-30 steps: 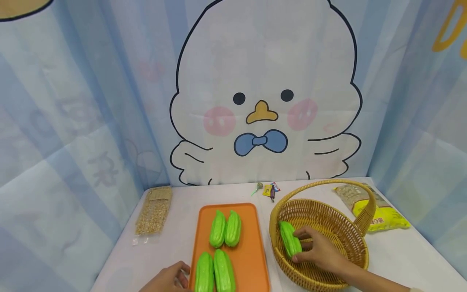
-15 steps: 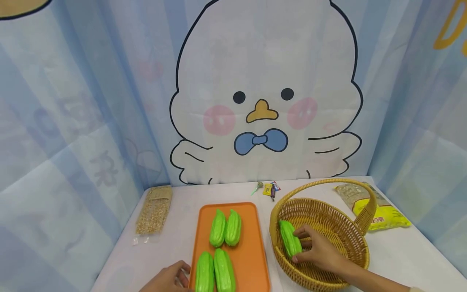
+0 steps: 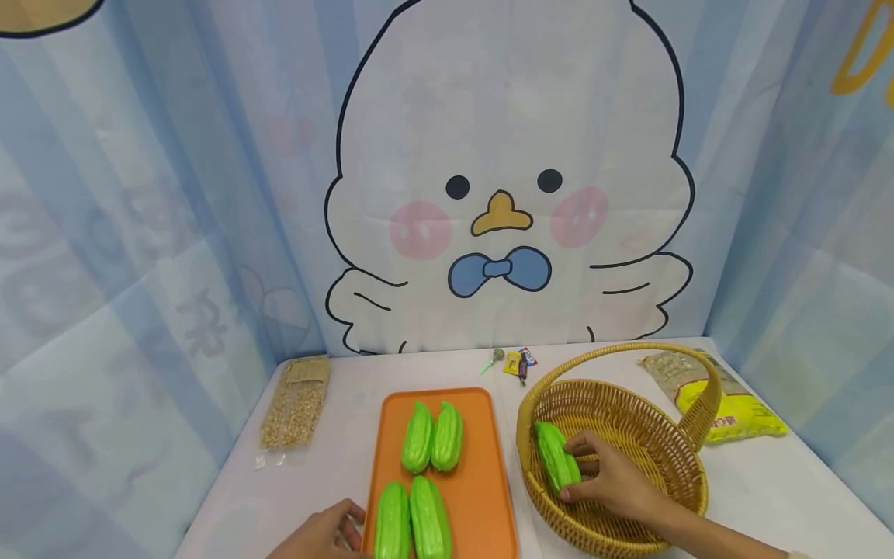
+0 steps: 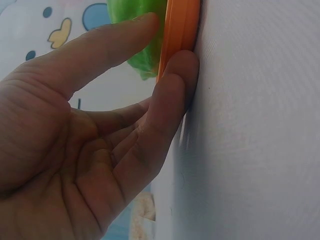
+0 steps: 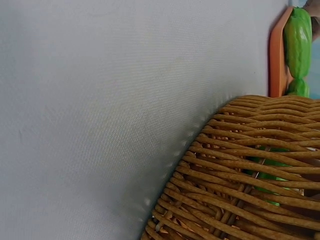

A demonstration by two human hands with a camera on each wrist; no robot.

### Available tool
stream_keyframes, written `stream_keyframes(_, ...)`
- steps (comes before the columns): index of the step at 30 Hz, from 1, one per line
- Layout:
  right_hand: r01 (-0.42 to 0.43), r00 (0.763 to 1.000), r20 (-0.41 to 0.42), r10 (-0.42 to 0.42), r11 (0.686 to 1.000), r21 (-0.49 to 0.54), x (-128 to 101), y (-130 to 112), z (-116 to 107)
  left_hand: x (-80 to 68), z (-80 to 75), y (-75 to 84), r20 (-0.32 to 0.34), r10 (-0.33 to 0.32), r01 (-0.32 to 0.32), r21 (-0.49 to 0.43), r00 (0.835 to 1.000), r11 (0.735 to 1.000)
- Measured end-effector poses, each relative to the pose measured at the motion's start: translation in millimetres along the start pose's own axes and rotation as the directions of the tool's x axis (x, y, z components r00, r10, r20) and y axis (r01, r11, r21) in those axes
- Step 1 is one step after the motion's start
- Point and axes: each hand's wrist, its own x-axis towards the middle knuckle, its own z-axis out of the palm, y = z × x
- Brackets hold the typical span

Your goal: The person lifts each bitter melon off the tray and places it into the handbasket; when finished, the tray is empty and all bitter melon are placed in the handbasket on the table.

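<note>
The right hand [image 3: 611, 480] is inside the wicker basket [image 3: 601, 397], which stands on the white bench [image 3: 342, 435] to the right of the tray. Its thumb and fingers grip 1 green vegetable [image 3: 555, 454], from the right side. This vegetable is inside the basket, along the left inner wall; contact with the basket floor cannot be confirmed. The arched handle [image 3: 613, 352] passes over the far side of the basket.

The left hand [image 3: 323, 532] is at the near left edge of the orange tray [image 3: 480, 466]. The wrist view shows the thumb over the rim and the bent fingers [image 4: 175, 95] on the outer side, pinching the edge.

The tray carries 4 more green vegetables in 2 pairs: the far pair [image 3: 417, 439] side by side, and the near pair [image 3: 429, 516] beside the left hand.

At the far left lies a bag of grain [image 3: 293, 404]; at the far right, behind the basket, a yellow bag [image 3: 743, 418]. Small wrapped sweets [image 3: 513, 363] lie near the curtain [image 3: 503, 116].
</note>
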Motion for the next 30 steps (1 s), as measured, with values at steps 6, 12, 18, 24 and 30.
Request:
stream_keyframes(6,-0.039,0.998,-0.048,0.037,0.999,-0.033,2,-1,1,0.2,-1.0,-0.5,0.003,-0.001,0.001,-0.002,1.000,1.000)
stream_keyframes(12,-0.080,0.981,-0.184,0.054,0.987,-0.137,1,-12,0,12.6,-1.1,-21.6,0.003,-0.022,0.022,-0.023,1.000,0.999)
stream_keyframes(18,0.011,0.946,-0.321,-0.050,0.992,-0.125,-19,-51,9,30.1,-4.5,-58.2,0.030,-0.016,0.018,-0.060,0.999,0.998)
stream_keyframes(24,0.153,0.945,-0.300,-0.128,0.986,0.063,-48,-88,40,13.2,-3.8,-25.5,0.007,-0.023,0.023,-0.013,1.000,1.000)
stream_keyframes(30,0.258,0.966,-0.085,-0.246,0.948,0.184,-62,-96,69,2.9,-2.2,-5.5,0.010,-0.040,0.040,-0.001,0.999,0.999)
